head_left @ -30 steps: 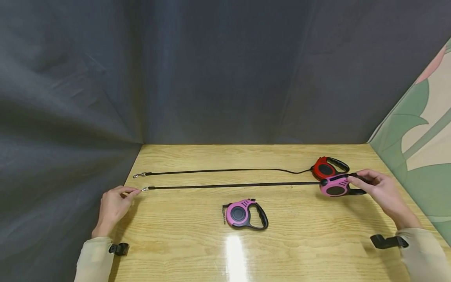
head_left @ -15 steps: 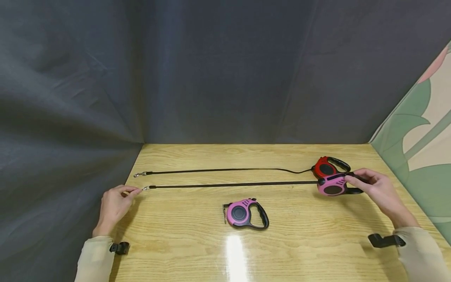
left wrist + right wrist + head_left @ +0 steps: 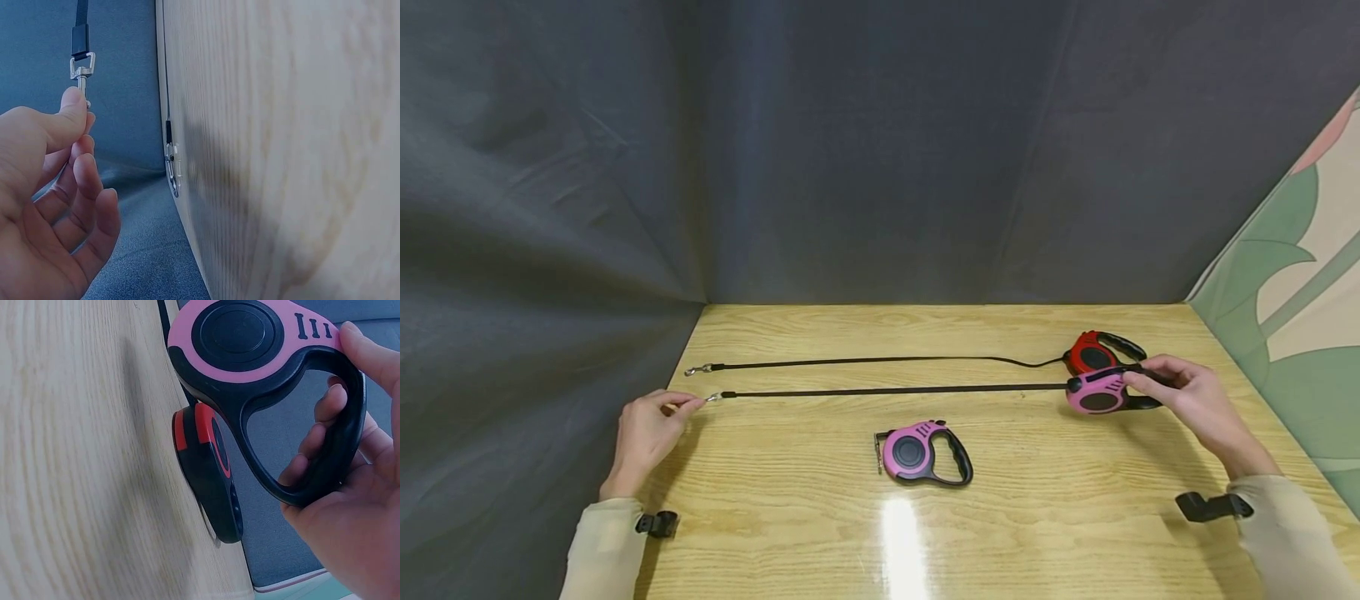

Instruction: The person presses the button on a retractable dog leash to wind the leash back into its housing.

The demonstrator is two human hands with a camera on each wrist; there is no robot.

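My right hand (image 3: 1195, 408) grips the black handle of a pink retractable dog leash (image 3: 1097, 392), fingers wrapped through the loop and thumb near its top in the right wrist view. The leash's black strap (image 3: 895, 390) runs straight and taut across to the left. At its far end my left hand (image 3: 651, 433) pinches the metal snap hook (image 3: 82, 75) between thumb and forefinger, the other fingers loosely bent. Just behind the held casing, a red retractable leash (image 3: 1092, 354) lies on the table, its strap drawn out leftward to another snap hook (image 3: 697, 369).
A second pink retractable leash (image 3: 910, 451), strap wound in, lies mid-table nearer the front. Dark grey cloth (image 3: 880, 150) hangs behind the wooden table (image 3: 775, 517) and along its left. Patterned fabric (image 3: 1285, 317) borders the right side.
The right hand has shifted a little to the left with the pink leash. The left hand and hook have moved very slightly rightward, the strap staying straight.
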